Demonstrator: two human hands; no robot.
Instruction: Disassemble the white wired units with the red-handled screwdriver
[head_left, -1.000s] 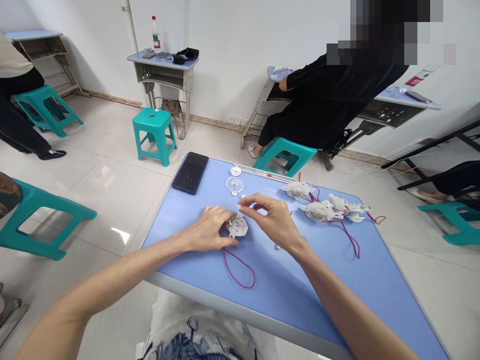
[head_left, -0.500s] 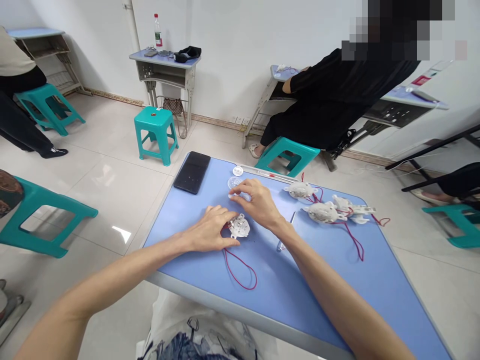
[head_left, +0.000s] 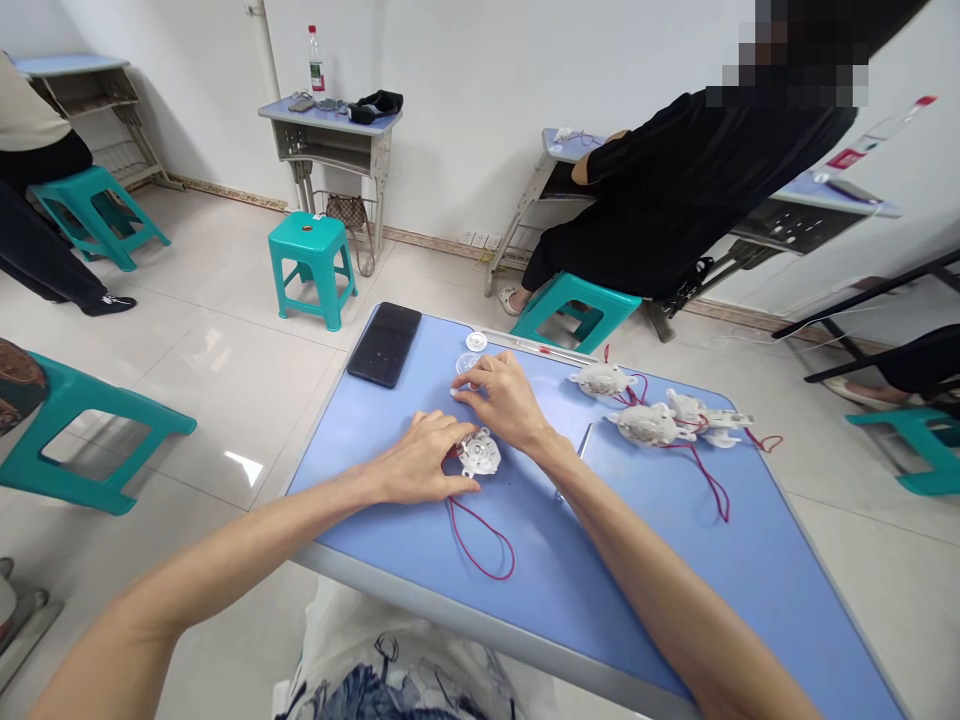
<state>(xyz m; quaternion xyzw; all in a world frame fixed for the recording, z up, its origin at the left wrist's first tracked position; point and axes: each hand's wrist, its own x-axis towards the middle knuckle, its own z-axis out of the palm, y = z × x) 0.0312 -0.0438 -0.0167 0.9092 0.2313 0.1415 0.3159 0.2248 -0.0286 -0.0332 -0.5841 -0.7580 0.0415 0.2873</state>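
Note:
My left hand point(head_left: 420, 462) rests on the blue table point(head_left: 630, 590) with its fingers curled on a small white plastic part point(head_left: 480, 455) that trails a red wire loop point(head_left: 480, 540). My right hand point(head_left: 504, 398) reaches across, just beyond that part, its fingertips pinched at a clear round lid point(head_left: 465, 370); what they grip is hidden. A second small clear disc point(head_left: 475, 341) lies a little farther off.
A black phone point(head_left: 387, 343) lies at the table's far left corner. Three white parts with red wires point(head_left: 651, 424) sit to the right, with a thin metal tool point(head_left: 581, 448) beside my right forearm. Teal stools, other desks and seated people surround the table.
My right hand moved from above the white part forward and left to the clear lid. My left hand stayed on the white part.

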